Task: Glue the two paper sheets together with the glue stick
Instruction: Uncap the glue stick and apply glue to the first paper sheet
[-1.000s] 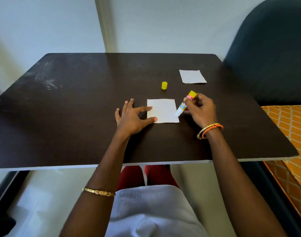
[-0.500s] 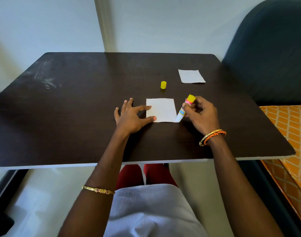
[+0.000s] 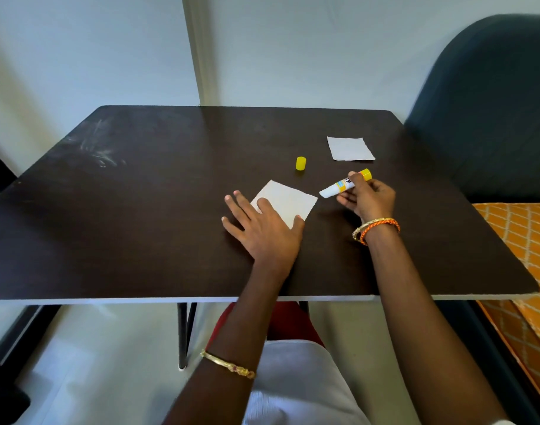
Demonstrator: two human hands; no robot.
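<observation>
Two white paper sheets lie on the dark counter [image 3: 140,210]: the near sheet [image 3: 288,201] sits turned at an angle under the left hand [image 3: 262,227], whose straight, spread fingers press flat on its near-left part, and the far sheet [image 3: 349,148] lies well apart toward the counter's far right. The right hand [image 3: 366,199] has its grip clamped on the glue stick [image 3: 343,186], fingers and thumb curled round its labelled barrel; the stick is tilted, its white tip pointing left, just beside the near sheet's right corner, apparently off the paper. The yellow cap [image 3: 300,163] stands alone between the two sheets.
</observation>
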